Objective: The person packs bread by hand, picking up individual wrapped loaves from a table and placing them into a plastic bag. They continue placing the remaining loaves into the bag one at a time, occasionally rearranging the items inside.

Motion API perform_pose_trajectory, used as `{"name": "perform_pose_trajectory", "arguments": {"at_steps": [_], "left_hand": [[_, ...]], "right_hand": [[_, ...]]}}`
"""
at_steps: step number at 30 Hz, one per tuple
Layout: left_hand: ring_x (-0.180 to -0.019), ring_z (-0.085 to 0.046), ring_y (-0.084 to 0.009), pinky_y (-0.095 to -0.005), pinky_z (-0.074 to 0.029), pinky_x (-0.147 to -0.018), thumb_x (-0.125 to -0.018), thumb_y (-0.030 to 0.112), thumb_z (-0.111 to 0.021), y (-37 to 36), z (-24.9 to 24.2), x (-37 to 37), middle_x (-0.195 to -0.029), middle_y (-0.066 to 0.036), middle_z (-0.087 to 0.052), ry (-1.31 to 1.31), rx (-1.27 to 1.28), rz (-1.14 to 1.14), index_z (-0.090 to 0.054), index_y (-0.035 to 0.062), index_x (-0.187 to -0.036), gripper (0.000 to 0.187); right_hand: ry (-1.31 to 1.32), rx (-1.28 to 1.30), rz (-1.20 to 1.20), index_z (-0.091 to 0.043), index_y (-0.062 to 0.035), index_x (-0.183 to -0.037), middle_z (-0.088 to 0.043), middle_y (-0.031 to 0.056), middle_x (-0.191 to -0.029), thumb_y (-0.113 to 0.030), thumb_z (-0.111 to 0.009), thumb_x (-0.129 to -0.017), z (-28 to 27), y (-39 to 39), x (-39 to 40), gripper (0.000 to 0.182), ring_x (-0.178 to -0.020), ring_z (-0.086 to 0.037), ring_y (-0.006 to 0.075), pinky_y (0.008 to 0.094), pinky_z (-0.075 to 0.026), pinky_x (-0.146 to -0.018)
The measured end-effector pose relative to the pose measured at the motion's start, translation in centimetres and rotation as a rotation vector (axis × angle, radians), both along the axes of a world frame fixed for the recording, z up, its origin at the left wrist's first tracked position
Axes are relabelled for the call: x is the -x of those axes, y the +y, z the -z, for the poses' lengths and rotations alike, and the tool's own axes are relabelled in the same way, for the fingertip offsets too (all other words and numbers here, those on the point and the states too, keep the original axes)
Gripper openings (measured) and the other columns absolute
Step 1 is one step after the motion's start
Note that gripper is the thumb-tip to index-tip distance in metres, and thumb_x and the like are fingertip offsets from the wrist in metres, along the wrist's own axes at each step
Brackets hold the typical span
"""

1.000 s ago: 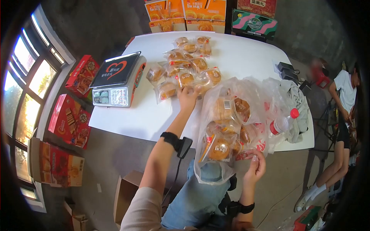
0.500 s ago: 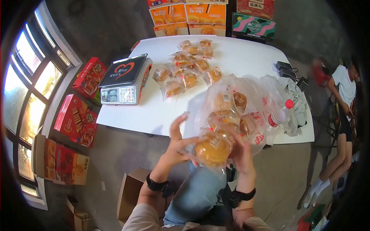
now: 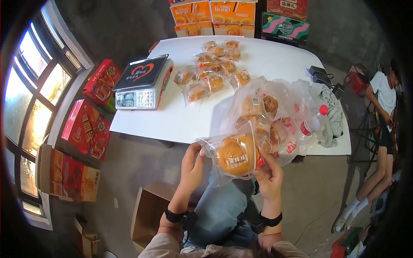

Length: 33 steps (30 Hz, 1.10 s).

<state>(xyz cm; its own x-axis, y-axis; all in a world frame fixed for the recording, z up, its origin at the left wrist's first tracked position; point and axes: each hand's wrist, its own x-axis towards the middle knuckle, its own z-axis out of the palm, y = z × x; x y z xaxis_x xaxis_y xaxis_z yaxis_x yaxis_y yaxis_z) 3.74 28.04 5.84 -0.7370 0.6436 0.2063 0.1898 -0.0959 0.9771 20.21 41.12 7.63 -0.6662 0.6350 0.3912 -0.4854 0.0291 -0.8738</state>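
Note:
Between my hands is a round golden bun in a clear printed wrapper (image 3: 235, 154), held up before the table's near edge. My left hand (image 3: 192, 165) pinches the wrapper's left edge. On the opposite side, my right hand (image 3: 270, 173) grips the wrapper near its red-marked edge. Right behind it lies a thin clear plastic bag (image 3: 282, 103) with several more wrapped buns, one of them a brown-topped bun (image 3: 270, 105). Farther back on the white table, several wrapped buns (image 3: 215, 81) are spread in a loose group.
A digital scale (image 3: 142, 81) stands at the table's left. Right of the bag are a red-capped bottle (image 3: 316, 120), grey cloth (image 3: 333, 114) and black boxes (image 3: 320, 76). Red cartons (image 3: 86, 129) and an open cardboard box (image 3: 150, 210) rest on the floor. Another person (image 3: 383, 99) sits at right.
The wrapped bun has turned so its print faces me. My left hand, spread before, has closed on the wrapper's left edge; my right hand now grips the right edge.

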Motion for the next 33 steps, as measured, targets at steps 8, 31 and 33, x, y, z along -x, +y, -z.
{"name": "perform_pose_trajectory", "arguments": {"at_steps": [8,31,33], "left_hand": [[-0.095,-0.052,-0.0296,-0.0354,-0.041,-0.084,-0.074,0.018,-0.064,1.1,4.1,0.2,-0.103,-0.016,-0.052,0.237,0.349,0.092,-0.052,-0.0008,-0.109,0.042],[-0.104,-0.047,-0.0229,-0.0325,-0.036,-0.091,-0.074,0.002,-0.058,2.8,0.5,-0.4,-0.108,-0.011,-0.049,0.258,0.171,-0.015,-0.056,0.0011,-0.079,0.005],[-0.106,-0.046,-0.0231,-0.0330,-0.035,-0.092,-0.074,0.002,-0.058,3.1,0.9,-0.5,-0.111,-0.012,-0.048,0.255,0.123,0.007,-0.055,0.0011,-0.078,0.004]], "right_hand": [[0.069,-0.008,0.040,-0.046,0.0027,-0.124,-0.048,0.0148,-0.126,-0.007,-0.067,-0.078,1.1,-1.0,0.0,0.052,-0.116,-0.046,0.0214,0.0340,-0.035,-0.099],[-0.632,-0.448,0.845,-0.056,0.0010,-0.112,-0.063,0.0182,-0.092,-0.012,-0.053,-0.087,5.8,8.8,1.1,0.028,-0.075,-0.061,0.0228,0.0322,-0.047,-0.067],[-0.654,-0.487,0.868,-0.055,0.0010,-0.112,-0.062,0.0189,-0.097,-0.013,-0.051,-0.088,7.4,11.1,2.0,0.028,-0.082,-0.061,0.0265,0.0346,-0.047,-0.074]]}}
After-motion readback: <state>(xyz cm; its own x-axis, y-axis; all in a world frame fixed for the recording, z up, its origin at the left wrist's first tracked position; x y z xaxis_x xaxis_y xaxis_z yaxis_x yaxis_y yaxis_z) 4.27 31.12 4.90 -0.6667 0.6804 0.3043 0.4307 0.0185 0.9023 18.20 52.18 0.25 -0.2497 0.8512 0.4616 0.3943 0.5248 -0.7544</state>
